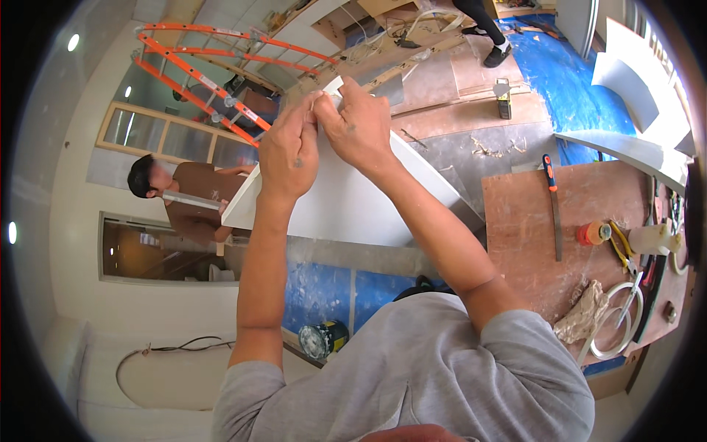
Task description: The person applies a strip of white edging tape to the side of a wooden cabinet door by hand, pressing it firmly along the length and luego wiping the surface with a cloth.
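A large white panel (pixel 350 202) lies in front of me, one corner pointing away. My left hand (pixel 289 147) and my right hand (pixel 357 121) meet at its far corner. Both are closed, the left with fingers bent and pressed together, the right curled with its thumb against the left fingertips. Whatever is pinched between them is hidden by the fingers, though a bit of white panel edge shows just beyond. My forearms reach out over the panel.
Left of the panel stands a person in brown (pixel 195 188); behind is an orange ladder (pixel 199 74). At right, a wooden board (pixel 515 221) bears a file (pixel 554 206), pliers (pixel 622 247), a red-orange spool (pixel 589 234) and a white coiled strip (pixel 605 342). A bucket (pixel 317 340) sits below.
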The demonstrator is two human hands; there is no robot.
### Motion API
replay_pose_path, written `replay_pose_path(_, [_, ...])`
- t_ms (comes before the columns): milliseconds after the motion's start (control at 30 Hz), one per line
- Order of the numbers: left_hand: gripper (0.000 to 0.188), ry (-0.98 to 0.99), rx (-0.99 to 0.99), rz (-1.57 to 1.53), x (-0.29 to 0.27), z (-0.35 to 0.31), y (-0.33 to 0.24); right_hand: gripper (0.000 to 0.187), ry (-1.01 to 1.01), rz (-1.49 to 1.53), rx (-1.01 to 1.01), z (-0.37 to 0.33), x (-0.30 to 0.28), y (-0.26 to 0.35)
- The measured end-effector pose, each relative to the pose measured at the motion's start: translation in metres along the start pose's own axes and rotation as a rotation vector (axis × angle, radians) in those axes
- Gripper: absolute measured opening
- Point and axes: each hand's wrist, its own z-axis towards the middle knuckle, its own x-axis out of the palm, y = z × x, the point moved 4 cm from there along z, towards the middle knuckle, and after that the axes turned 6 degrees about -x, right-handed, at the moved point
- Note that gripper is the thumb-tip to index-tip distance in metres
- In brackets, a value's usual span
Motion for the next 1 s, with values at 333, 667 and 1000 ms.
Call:
replay_pose_path(333, [0.063, 0.034, 0.12, 0.299, 0.005, -0.009, -0.003, 0.038, -0.065, -0.056, -0.01, -0.002, 0.005, 0.0])
replay_pose_path(667, [0.065, 0.052, 0.059, 0.327, 0.005, -0.01, -0.002, 0.04, -0.045, -0.079, -0.069, -0.004, 0.006, -0.003])
replay_pose_path(1000, [0.062, 0.016, 0.135, 0.258, -0.001, -0.011, -0.001, 0.05, 0.076, 0.013, 0.047, -0.003, 0.002, 0.006])
